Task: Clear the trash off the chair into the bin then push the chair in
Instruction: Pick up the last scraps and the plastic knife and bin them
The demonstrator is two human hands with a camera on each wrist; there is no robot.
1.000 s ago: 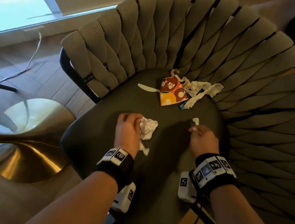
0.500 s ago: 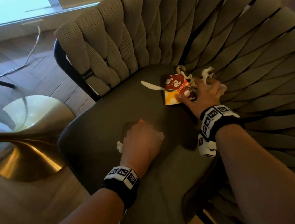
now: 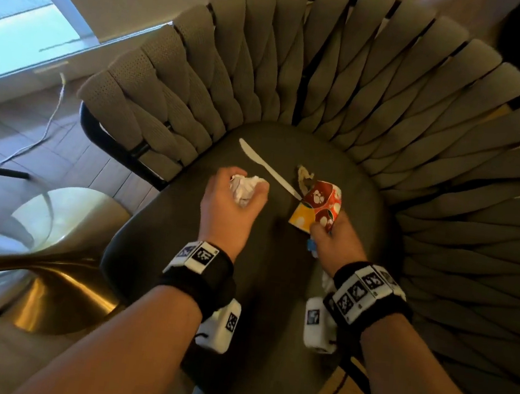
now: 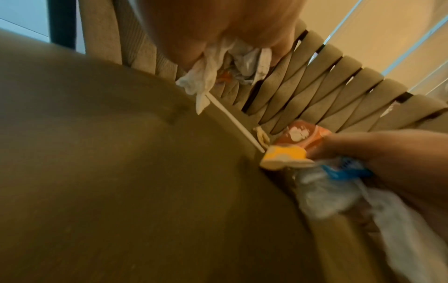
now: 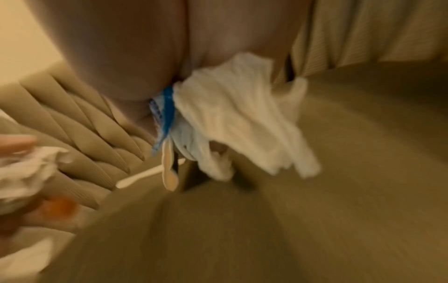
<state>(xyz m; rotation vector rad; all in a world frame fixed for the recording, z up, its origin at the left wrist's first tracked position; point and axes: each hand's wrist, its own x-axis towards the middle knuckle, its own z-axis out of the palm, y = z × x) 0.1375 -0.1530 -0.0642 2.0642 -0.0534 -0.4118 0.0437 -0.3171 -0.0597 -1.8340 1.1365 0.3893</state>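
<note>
The chair's dark seat (image 3: 265, 311) carries the trash. My left hand (image 3: 219, 202) grips a crumpled white paper ball (image 3: 248, 187) above the seat's middle; the same paper ball (image 4: 230, 61) shows in the left wrist view. To its right, my right hand (image 3: 331, 240) holds a flattened red and orange paper cup (image 3: 317, 205) together with a white tissue (image 5: 242, 118) and a blue wrapper (image 5: 167, 111). A white plastic knife (image 3: 268, 168) lies loose on the seat between the hands, its end touching the cup. A small beige scrap (image 3: 304, 177) lies behind the cup.
The woven grey backrest (image 3: 393, 98) curves around the seat's far and right sides. A gold pedestal table base (image 3: 57, 287) stands at the left under a glass top. A white cable (image 3: 51, 114) runs over the wooden floor by the window.
My right hand has drawn back from the rear of the seat, bringing the cup and tissue with it. My left hand has moved farther in with the paper ball. The knife now lies uncovered.
</note>
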